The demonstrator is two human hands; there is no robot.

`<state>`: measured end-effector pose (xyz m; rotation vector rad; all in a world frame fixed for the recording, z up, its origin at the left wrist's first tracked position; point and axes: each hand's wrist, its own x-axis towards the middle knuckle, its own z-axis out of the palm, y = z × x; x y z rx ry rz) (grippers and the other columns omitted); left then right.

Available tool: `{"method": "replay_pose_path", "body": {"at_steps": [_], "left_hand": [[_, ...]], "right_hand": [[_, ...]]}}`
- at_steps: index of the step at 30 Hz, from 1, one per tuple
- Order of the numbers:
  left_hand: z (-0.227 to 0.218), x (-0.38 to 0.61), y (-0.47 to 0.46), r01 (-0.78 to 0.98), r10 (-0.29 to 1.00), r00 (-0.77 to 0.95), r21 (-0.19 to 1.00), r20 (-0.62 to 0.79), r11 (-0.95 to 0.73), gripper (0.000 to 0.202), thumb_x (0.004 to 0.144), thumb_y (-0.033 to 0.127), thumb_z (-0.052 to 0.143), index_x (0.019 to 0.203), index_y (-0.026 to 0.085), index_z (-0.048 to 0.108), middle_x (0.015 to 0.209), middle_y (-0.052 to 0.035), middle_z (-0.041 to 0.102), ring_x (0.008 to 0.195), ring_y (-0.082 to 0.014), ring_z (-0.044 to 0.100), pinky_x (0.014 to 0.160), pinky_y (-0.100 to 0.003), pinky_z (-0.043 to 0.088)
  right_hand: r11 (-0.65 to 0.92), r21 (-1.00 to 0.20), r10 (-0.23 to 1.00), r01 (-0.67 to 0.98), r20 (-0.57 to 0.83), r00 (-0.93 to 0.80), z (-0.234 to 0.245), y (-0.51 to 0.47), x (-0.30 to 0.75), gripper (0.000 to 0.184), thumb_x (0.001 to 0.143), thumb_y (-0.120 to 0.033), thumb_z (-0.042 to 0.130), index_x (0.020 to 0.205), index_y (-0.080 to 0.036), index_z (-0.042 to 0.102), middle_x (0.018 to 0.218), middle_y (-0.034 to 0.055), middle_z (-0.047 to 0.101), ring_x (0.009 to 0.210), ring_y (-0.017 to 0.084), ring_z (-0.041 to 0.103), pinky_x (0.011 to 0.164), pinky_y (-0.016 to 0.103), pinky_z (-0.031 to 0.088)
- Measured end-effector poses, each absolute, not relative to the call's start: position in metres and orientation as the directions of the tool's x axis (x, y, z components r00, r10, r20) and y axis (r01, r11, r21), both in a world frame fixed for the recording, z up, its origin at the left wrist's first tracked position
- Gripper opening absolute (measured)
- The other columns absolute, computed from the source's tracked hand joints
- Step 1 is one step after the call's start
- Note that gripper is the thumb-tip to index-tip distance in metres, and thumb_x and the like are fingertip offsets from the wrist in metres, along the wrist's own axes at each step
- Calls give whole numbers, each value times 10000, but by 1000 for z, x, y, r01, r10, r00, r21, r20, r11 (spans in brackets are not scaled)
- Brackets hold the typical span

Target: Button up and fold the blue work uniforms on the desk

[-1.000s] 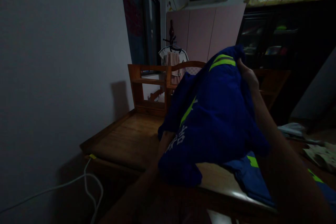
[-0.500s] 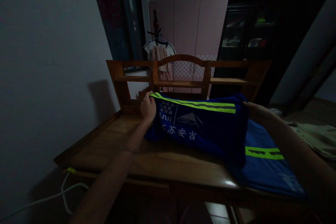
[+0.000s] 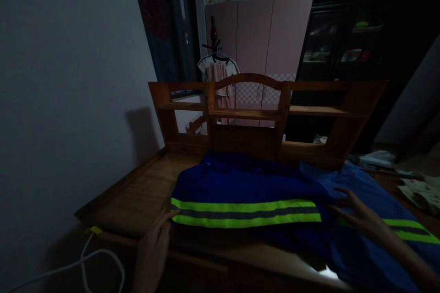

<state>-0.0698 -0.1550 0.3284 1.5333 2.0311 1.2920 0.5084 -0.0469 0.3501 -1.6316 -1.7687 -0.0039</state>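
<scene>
A dark blue work jacket (image 3: 237,183) lies across the wooden desk, a yellow-green and grey reflective band running along its near side. My left hand (image 3: 154,238) is at the left end of that band, fingers stretched out and their tips touching the cloth edge. At the other end, my right hand (image 3: 359,215) is open with its fingers apart, close to the jacket's right side. Under and beside the right hand is a lighter blue garment (image 3: 371,192) with a similar band, lying on the desk's right part.
The wooden desk (image 3: 137,192) has a raised shelf unit (image 3: 247,113) along its back. A wall (image 3: 85,78) stands close on the left. A white cable (image 3: 110,252) hangs at the front left corner. Behind are pink cupboards (image 3: 254,41) and clothes on a stand (image 3: 218,68).
The jacket, held up with its printed lettering showing, has come down onto the desk with the band now nearest me. Both hands moved lower, and the right hand's fingers have opened.
</scene>
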Motion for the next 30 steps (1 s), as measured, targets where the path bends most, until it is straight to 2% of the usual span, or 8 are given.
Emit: {"method": "replay_pose_path", "body": {"at_steps": [3,7,11,15,20,22,25,30], "left_hand": [[334,-69,-162,737,875,-394,665,282,118,380,845,435,402,970,206,679,1249,-84,591,1256,-298,458,1054,-481,362],[386,-40,-142,861,772,-310,508,555,-19,369,878,425,440,1142,219,594,1316,-98,523,1292,-306,406,1030,-491,389],[433,1,-108,897,745,61,291,665,-334,355,918,355,457,1237,217,524,1299,-102,518,1220,-272,467,1007,-483,403],[447,20,-90,862,729,239,206,641,-463,369,896,342,539,1215,158,517,1232,-105,533,1063,-227,556,891,-449,482],[439,14,-106,804,667,399,110,628,-585,310,906,327,523,1168,162,547,1179,-95,561,1003,-200,579,849,-407,508],[428,8,-122,784,645,441,82,624,-615,253,908,270,517,1136,172,564,1129,-85,589,995,-190,587,877,-404,506],[404,1,-150,719,548,521,10,655,-695,238,917,129,414,1083,167,580,1007,-80,635,1014,-172,590,954,-380,487],[350,-4,-180,561,278,585,-132,762,-817,188,879,36,420,917,160,556,887,-39,663,964,-123,613,972,-323,487]], "right_hand": [[258,-326,859,910,507,-62,360,-56,478,694,785,-535,543,1397,-307,311,1236,158,557,1118,307,566,918,451,484],[387,-149,845,910,452,-286,404,-63,402,571,885,-489,424,1417,-316,310,1391,98,431,1233,281,473,1018,480,398],[359,-36,866,933,386,-319,432,-59,333,462,911,-460,453,1339,-286,439,1335,86,490,1218,293,465,1004,559,356],[353,-16,873,935,365,-323,436,-54,299,398,902,-370,537,1234,-153,506,1234,97,525,1073,215,546,905,442,470],[368,23,873,930,337,-353,421,-71,298,314,910,-349,529,1153,-151,549,1124,76,576,948,166,588,813,362,513],[384,36,872,923,316,-375,409,-86,306,232,884,-254,557,1096,-163,577,994,58,625,837,143,607,746,303,517],[447,99,784,889,436,-443,387,-116,321,333,766,-61,517,1074,-170,577,813,49,656,705,154,617,645,268,499],[554,182,541,812,662,-518,350,-160,340,318,791,-96,425,1078,-169,541,885,73,671,824,198,636,745,314,495]]}}
